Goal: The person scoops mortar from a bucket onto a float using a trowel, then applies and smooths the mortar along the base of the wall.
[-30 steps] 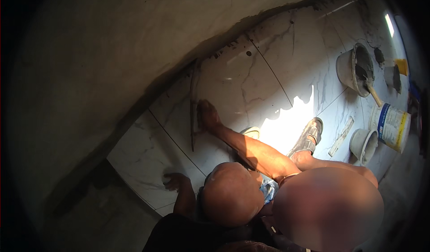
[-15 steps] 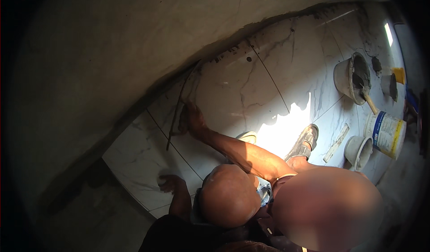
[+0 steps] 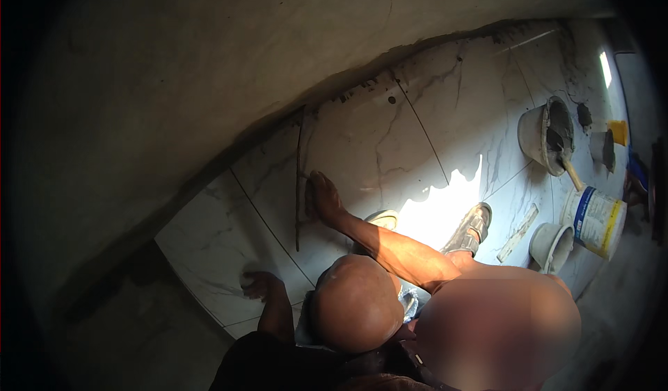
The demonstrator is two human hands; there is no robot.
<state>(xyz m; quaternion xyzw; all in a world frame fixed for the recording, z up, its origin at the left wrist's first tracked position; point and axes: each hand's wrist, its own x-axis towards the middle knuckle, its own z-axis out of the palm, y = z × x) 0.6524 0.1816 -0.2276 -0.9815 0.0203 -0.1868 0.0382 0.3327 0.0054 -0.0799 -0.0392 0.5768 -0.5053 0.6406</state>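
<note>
My right hand [image 3: 323, 197] is closed round the middle of a long, thin, straight strip [image 3: 298, 213], which stands almost edge-on over the marble-patterned floor tiles [image 3: 355, 140]. Shadow hides its fingertips, and the strip's exact kind does not show. The strip's far end lies near the foot of the wall. Lower left, my left hand [image 3: 259, 284] rests on a tile near the tiled floor's edge, its fingers apart and partly in shadow. Between the two hands runs a dark tile joint [image 3: 261, 213].
A bare plastered wall [image 3: 174, 78] bounds the floor at left and back. On the right are a bucket of grey mortar [image 3: 536, 130] with a wooden handle [image 3: 574, 175], a white tub [image 3: 595, 220], a small bucket [image 3: 546, 245] and a pale flat stick [image 3: 518, 233]. My sandalled foot [image 3: 473, 227] is beside them.
The strip has turned from slanting to nearly straight up and down in the picture. My right hand has moved right with it. My left hand stays on the tile; the view has shifted slightly.
</note>
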